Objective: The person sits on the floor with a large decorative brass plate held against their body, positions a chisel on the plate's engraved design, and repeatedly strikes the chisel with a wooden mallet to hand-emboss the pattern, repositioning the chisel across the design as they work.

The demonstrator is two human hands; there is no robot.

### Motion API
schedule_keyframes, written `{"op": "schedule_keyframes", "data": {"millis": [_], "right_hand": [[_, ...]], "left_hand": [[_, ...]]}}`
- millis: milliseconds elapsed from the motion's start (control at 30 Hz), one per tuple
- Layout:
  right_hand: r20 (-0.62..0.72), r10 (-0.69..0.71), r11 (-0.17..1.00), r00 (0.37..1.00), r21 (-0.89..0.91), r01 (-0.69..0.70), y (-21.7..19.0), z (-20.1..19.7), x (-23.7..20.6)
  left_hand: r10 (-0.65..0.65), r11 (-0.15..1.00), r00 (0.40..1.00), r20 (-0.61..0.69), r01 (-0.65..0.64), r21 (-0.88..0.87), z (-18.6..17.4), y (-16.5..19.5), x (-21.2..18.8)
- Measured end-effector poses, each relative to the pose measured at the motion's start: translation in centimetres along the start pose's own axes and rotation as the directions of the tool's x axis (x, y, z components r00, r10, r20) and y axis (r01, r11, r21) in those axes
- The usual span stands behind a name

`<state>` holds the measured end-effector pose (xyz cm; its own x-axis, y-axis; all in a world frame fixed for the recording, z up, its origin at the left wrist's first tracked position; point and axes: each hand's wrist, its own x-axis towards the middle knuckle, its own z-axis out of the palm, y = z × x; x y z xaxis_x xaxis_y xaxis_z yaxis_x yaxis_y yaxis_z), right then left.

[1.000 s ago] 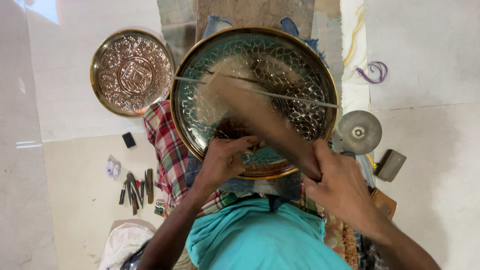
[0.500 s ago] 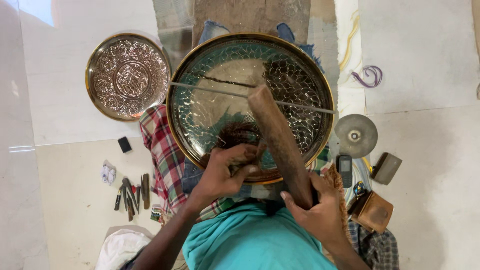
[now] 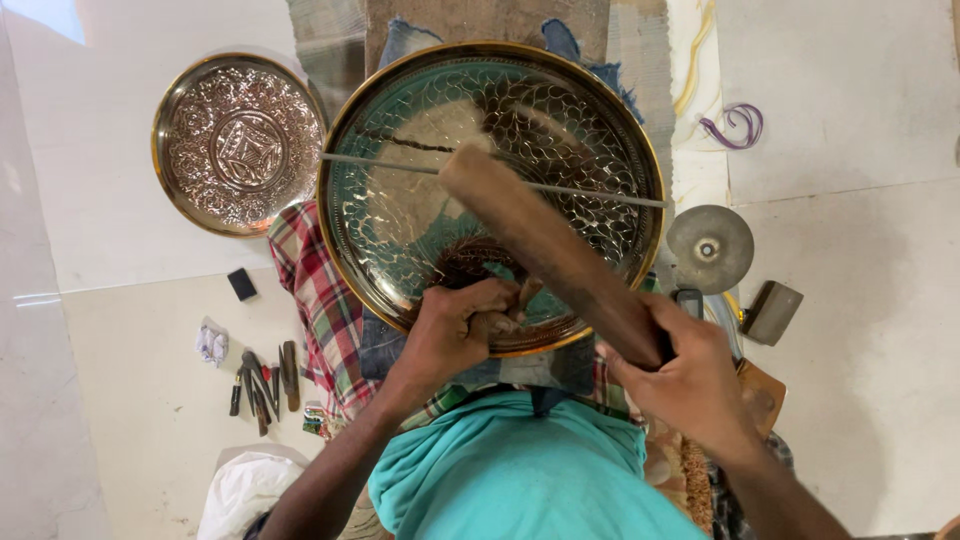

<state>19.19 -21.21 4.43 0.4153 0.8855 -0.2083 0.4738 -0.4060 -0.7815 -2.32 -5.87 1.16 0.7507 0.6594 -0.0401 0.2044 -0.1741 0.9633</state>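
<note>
Clenched around a small punch-like tool [image 3: 505, 315], the left hand [image 3: 455, 330] pressed its tip against the patterned face of the large brass tray [image 3: 400, 230] near the tray's six o'clock rim, while the right hand [image 3: 690, 375] was wrapped fully closed on the lower end of a thick wooden mallet [image 3: 550, 250], whose head was raised toward twelve o'clock over the tray's middle. Good work at this point seemed to ask for the tool held steady and upright on the pattern, fingers clear of its top, and blows kept light and even so the thin metal would not dent past the design. One large tray lay on the checked cloth [image 3: 315, 300]; one smaller embossed tray [image 3: 240, 145] sat at its nine to ten o'clock. A cluster of roughly six spare hand tools [image 3: 262, 380] lay on the floor at eight o'clock, beside one small black block [image 3: 242, 285]. One round grey disc [image 3: 710, 248] rested at three o'clock
</note>
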Motion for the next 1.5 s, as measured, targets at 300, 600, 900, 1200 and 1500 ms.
{"op": "schedule_keyframes", "data": {"millis": [300,600,900,1200,1500], "right_hand": [[0.251,0.007,0.947,0.968,-0.314,0.075,-1.9,-3.3,2.8],[0.199,0.062,0.983,0.978,-0.182,-0.026,-0.9,-1.6,2.2],[0.095,0.072,0.996,0.993,-0.062,-0.067,-1.8,-1.5,1.8],[0.230,0.109,0.947,0.967,-0.318,-0.031,-0.7,-1.3,1.0],[0.014,0.122,0.986,0.992,0.110,-0.123,0.8,0.8,-0.8]], "left_hand": [[-0.011,0.999,1.000,-0.001,0.011,0.038,0.0,0.0,-0.1],[0.046,0.996,0.999,-0.008,-0.045,0.072,0.1,-0.4,-0.3],[-0.002,1.000,1.000,0.011,0.002,0.021,0.0,-0.2,-0.1],[0.060,0.998,0.998,0.021,-0.060,-0.001,-0.1,-0.1,-0.2],[0.056,0.998,0.994,0.095,-0.058,0.020,-0.5,-0.3,0.2]]}}
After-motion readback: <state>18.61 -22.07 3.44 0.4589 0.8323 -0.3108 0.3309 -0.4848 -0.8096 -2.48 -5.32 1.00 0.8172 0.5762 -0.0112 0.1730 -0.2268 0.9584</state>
